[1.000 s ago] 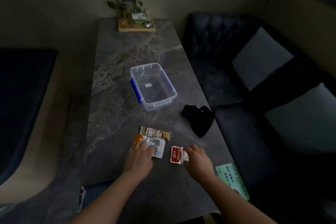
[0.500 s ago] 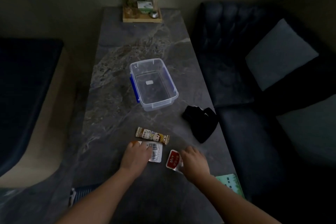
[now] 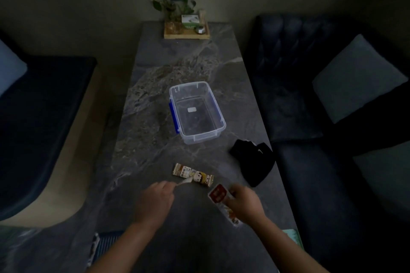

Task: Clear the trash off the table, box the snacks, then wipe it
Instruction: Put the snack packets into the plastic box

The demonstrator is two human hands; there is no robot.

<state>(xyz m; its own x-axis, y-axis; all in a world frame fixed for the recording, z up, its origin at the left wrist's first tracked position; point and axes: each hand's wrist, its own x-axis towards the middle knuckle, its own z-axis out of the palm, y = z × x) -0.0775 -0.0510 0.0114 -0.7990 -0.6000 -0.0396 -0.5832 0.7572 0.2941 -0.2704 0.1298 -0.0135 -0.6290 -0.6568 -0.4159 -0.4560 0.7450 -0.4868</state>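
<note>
My left hand (image 3: 155,200) is closed around a white snack packet (image 3: 184,182), of which only a blurred edge shows past the fingers. My right hand (image 3: 245,203) holds a red-and-white snack packet (image 3: 218,194), lifted and tilted off the dark marble table (image 3: 195,62). A brown cartoon-printed snack bar (image 3: 193,174) lies flat just beyond both hands. A clear plastic box (image 3: 196,112) with blue latches stands open and empty at mid-table. A black cloth (image 3: 254,162) lies crumpled near the right edge.
A wooden tray (image 3: 186,34) with a plant and small items sits at the table's far end. Dark sofas flank the table, with grey cushions (image 3: 357,77) on the right one. A green booklet (image 3: 294,237) lies at the near right edge. A striped object (image 3: 104,246) sits low left.
Both hands have lifted their packets off the table: the white one is now bunched in my left hand, the red one raised in my right. The camera view tilted slightly upward.
</note>
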